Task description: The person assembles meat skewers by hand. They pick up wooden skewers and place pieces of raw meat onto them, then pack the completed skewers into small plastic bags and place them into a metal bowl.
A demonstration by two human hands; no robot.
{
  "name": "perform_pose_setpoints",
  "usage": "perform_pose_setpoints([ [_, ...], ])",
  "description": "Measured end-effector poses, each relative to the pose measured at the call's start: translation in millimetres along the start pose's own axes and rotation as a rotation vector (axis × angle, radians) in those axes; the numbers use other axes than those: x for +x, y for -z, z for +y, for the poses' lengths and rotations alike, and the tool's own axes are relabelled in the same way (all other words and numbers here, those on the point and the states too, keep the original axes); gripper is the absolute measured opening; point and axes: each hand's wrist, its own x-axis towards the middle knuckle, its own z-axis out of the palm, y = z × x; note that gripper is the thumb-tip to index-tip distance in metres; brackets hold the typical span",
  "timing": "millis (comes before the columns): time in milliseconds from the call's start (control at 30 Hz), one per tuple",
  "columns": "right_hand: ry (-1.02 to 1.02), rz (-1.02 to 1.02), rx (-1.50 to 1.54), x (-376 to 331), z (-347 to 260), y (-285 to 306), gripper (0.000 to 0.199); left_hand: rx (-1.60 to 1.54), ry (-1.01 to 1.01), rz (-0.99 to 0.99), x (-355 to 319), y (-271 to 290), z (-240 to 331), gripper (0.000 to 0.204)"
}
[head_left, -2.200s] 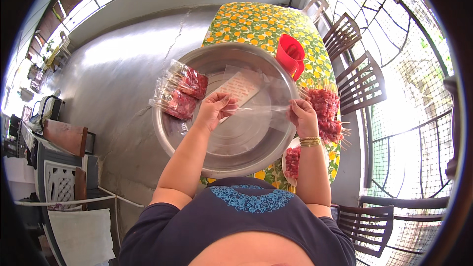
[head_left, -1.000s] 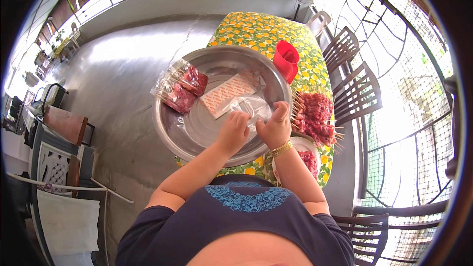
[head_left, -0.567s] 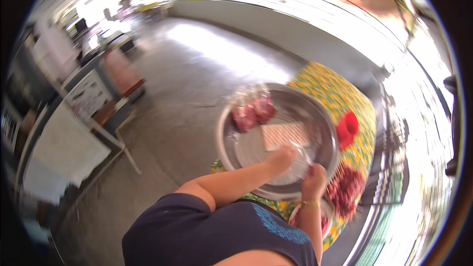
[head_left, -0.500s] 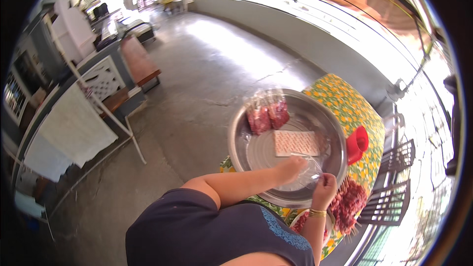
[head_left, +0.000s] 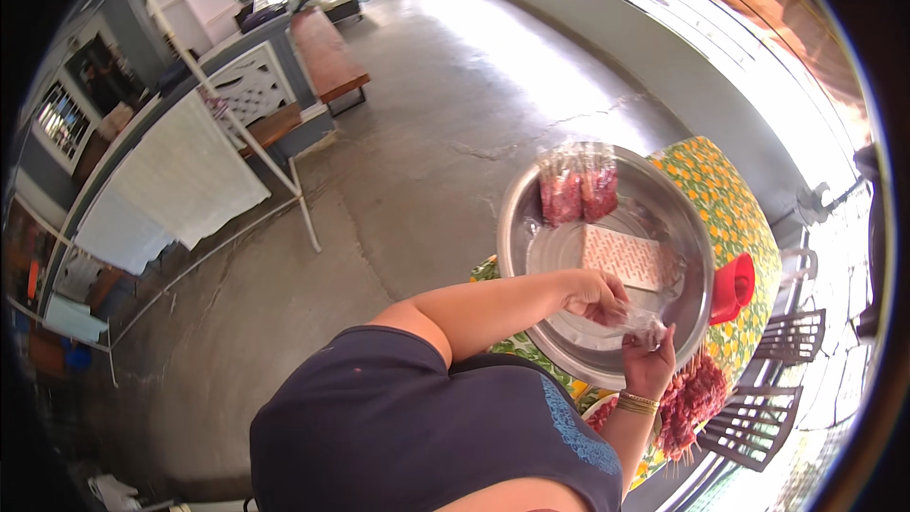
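Note:
Over the near right part of a wide metal basin [head_left: 509, 237], my left hand [head_left: 599, 298] pinches a clear plastic bag [head_left: 645, 324]. My right hand [head_left: 650, 360], with bracelets at its wrist, grips the same bag near the basin's rim. The bag looks thin and crumpled; any contents cannot be made out. Two clear bags of red meat, one bag [head_left: 560, 197] beside the other bag [head_left: 598, 192], lean on the basin's far left wall. A white pack with a reddish printed pattern [head_left: 621, 256] lies in the basin beyond my hands.
Skewered raw meat [head_left: 692, 403] is heaped on the flowered tablecloth [head_left: 725, 194] by my right forearm, which partly hides more meat [head_left: 601, 411]. A red plastic container [head_left: 733, 289] stands right of the basin. Dark chairs [head_left: 755, 422] line the table's right side; a cloth-hung rack [head_left: 175, 185] stands left.
The view has turned, so the basin and table appear farther right. My hands have come closer together, and the plastic bag between them is more bunched up.

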Motion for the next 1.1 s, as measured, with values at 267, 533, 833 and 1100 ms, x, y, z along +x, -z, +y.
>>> perform_pose_setpoints([
  [267,-0.117,-0.31,-0.082,-4.7,15.2,-8.1,0.033,-0.17,-0.073,-0.13,-35.1,9.3,3.5,0.016],
  [533,-0.064,-0.216,0.132,24.8,10.8,-13.1,0.02,-0.079,-0.136,-0.098,-66.1,-4.7,16.3,0.045],
  [833,0.499,0.005,-1.129,-8.7,59.5,-35.5,0.039,1.103,-0.811,0.546,-27.5,-12.9,37.5,0.023],
  [1100,1.184,0.343,-1.419,3.9,8.2,-0.4,0.027,1.789,-1.12,0.173,-38.3,-26.4,-24.0,0.026],
])
